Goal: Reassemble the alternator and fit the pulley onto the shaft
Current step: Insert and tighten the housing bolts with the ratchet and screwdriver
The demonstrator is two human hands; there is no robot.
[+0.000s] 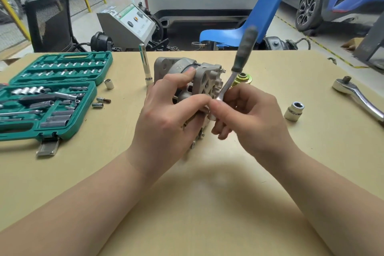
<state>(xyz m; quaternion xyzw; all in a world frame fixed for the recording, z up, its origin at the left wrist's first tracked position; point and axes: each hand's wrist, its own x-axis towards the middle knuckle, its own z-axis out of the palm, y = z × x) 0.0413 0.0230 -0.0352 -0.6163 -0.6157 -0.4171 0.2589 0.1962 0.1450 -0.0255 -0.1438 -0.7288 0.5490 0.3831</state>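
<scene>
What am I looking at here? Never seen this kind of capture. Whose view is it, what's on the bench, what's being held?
There is no robot here. A person wears one wide-angle camera on the head, looking forward and down at their own two bare hands.

The left hand grips a grey metal alternator, standing on the tan table. The right hand pinches the metal shank of a small ratchet, its dark handle pointing up and blurred.

On the table at left lies an open green socket set with a few loose sockets beside it. Behind the alternator stands a long socket; a yellowish pulley sits just behind the ratchet. At right are a single socket and a larger chrome ratchet. Parked cars and a blue chair are behind.
</scene>
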